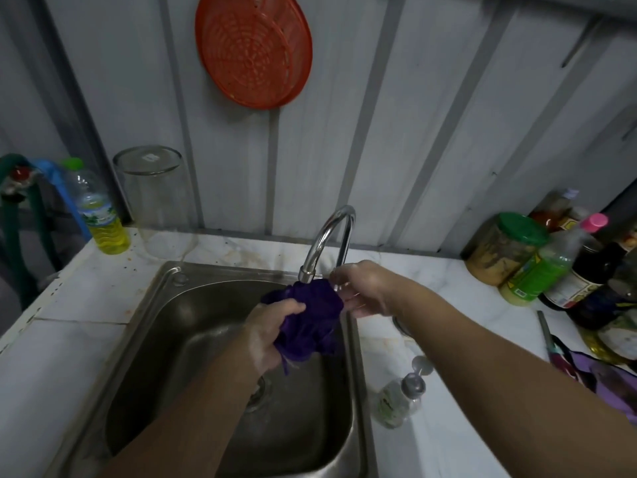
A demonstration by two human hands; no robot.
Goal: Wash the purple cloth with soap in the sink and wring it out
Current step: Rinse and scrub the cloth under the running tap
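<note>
At frame centre, the left hand (272,334) clamps the bunched cloth (312,320) under the tap (327,243) over the sink (165,305); the right hand (362,288) touches the tap's base, fingers loosely curled.

An orange strainer (253,50) hangs on the wall above an upturned glass jar (155,198)

Bottle cluster (586,270) cropped at right edge

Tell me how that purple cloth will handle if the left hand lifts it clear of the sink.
Probably floppy: the purple cloth is bunched in the left hand, with folds sagging below. Likely heavy for its size and dripping, since it sits right under the faucet spout. Possibly slippery if soapy; I can't confirm suds.
</note>
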